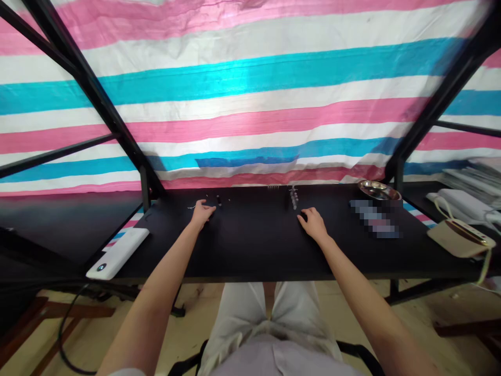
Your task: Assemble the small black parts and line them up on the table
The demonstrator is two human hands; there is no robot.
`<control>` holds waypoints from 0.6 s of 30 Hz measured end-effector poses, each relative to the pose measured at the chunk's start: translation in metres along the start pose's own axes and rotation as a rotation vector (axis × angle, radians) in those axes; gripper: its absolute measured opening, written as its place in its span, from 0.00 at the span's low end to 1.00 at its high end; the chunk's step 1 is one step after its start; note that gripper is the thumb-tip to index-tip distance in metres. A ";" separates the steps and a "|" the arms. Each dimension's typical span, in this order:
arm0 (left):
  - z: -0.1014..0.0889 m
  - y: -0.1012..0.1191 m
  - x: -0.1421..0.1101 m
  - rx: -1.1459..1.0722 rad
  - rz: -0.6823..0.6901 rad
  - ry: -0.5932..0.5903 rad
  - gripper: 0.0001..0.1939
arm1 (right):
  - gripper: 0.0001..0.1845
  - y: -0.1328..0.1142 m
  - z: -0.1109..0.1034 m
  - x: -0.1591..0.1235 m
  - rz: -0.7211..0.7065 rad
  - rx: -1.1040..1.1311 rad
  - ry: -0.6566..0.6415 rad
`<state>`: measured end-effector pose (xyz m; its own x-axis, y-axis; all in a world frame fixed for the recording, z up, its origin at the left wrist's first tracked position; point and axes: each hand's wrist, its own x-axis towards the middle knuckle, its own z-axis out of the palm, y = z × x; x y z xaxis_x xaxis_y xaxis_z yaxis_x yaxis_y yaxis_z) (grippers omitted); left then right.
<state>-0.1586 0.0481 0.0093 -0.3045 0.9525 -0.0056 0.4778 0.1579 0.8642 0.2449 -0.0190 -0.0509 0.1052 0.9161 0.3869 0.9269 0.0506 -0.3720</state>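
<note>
My left hand (202,214) rests on the black tabletop, thumb and fingers apart, with nothing visible in it. Thin white strands (191,207) lie just to its left. A small dark cylinder-like piece (219,200) with a pale end is to its right, apart from the fingertips. My right hand (313,223) is open too, its fingers loosely bent over the table. Just beyond its fingertips is a small grey, knobbly strip (294,198), too small to name. Near the back edge lies a row of tiny pale prongs (273,187).
On the black table (254,245), a white power bank (117,254) lies left. At right are a round metal dish (379,191), a blurred-out flat item (374,219) and a cream box-shaped device (460,237) with a cord. Black frame bars and a striped sheet (250,73) stand behind.
</note>
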 end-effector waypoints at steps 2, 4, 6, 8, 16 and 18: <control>0.005 0.004 0.007 0.033 0.048 -0.016 0.32 | 0.19 0.001 0.001 0.000 -0.011 0.013 0.021; 0.011 0.007 0.016 0.083 0.076 0.001 0.33 | 0.18 0.002 0.002 0.000 -0.022 0.028 0.032; 0.017 0.009 0.026 0.141 0.073 0.034 0.34 | 0.18 0.002 0.002 0.000 -0.030 0.041 0.036; 0.021 0.010 0.034 0.206 0.070 0.057 0.33 | 0.17 0.003 0.001 0.000 -0.040 0.054 0.040; 0.030 0.007 0.027 0.392 0.126 0.161 0.08 | 0.15 0.000 -0.004 -0.003 -0.051 0.120 0.065; 0.036 0.004 0.018 0.327 0.143 0.184 0.06 | 0.15 -0.001 -0.007 -0.004 -0.045 0.194 0.121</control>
<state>-0.1325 0.0754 -0.0055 -0.3443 0.9130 0.2189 0.7539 0.1299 0.6441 0.2457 -0.0252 -0.0457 0.1186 0.8574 0.5008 0.8462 0.1766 -0.5027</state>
